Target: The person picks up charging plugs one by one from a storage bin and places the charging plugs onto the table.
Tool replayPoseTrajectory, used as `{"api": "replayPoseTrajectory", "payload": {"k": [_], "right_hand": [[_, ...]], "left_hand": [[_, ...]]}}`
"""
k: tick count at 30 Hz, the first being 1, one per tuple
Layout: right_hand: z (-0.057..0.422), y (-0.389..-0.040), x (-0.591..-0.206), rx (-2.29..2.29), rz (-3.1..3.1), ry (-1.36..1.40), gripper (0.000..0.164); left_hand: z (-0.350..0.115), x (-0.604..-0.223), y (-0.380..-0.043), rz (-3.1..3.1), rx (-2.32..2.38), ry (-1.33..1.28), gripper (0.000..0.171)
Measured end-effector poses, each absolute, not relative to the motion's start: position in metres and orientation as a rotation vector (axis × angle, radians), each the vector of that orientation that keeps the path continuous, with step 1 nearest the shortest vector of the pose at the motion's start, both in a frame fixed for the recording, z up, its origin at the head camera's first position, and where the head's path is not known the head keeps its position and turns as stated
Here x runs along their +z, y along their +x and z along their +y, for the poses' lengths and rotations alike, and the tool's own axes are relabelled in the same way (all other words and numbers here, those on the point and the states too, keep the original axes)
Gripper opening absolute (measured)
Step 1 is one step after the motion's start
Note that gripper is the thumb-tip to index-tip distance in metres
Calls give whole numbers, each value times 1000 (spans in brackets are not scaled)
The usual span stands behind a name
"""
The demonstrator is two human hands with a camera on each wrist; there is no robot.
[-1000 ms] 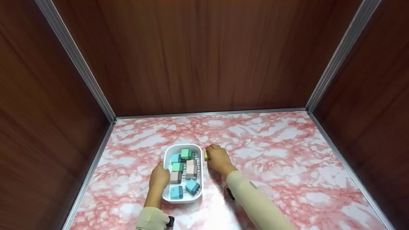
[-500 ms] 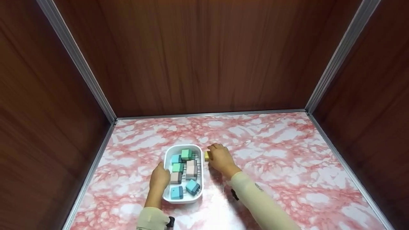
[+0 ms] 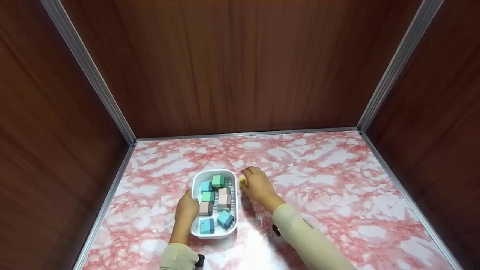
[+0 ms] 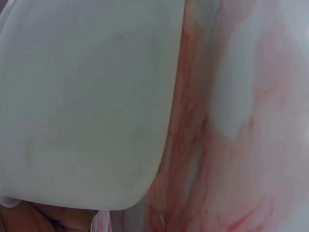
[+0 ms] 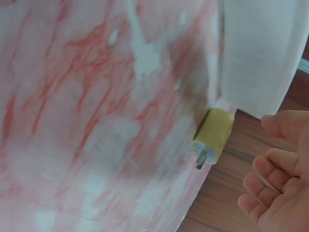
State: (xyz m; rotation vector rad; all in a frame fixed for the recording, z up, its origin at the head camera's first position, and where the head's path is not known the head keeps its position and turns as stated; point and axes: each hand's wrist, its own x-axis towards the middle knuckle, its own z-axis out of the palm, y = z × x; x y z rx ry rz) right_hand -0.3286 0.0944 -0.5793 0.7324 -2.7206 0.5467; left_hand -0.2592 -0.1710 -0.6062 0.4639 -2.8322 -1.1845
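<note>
A white plastic tub (image 3: 214, 236) with rounded corners holds several two-tone plugs with metal prongs. Among them are a green plug (image 3: 218, 181), a pinkish plug (image 3: 224, 201) and a blue plug (image 3: 207, 226). My left hand (image 3: 187, 208) grips the tub's left side, thumb over the rim; its fingers (image 4: 72, 216) show low in the left wrist view. Just outside the tub's right wall is a yellow plug (image 5: 216, 129), one prong visible at its pale end. My right hand (image 5: 282, 176) is beside it with fingers loosely bent, a gap showing between them and the plug.
The tabletop (image 3: 318, 180) has a red and white marbled surface. Dark wood-grain panels (image 3: 240, 67) stand at the back and both sides, joined by grey metal strips (image 3: 245, 134).
My right hand has drawn slightly right, its fingers loosening from the yellow plug, which now shows at a different angle. The left hand and tub have stayed in place.
</note>
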Motion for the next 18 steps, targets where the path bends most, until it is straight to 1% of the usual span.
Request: {"api": "replayPoseTrajectory", "payload": {"k": [8, 18], "right_hand": [[87, -319, -564, 568, -2653, 787, 51], [69, -301, -558, 548, -2603, 888, 49]], "left_hand": [[-172, -605, -259, -2834, -1195, 452, 47], [-171, -605, -259, -2813, -1191, 452, 46]]}}
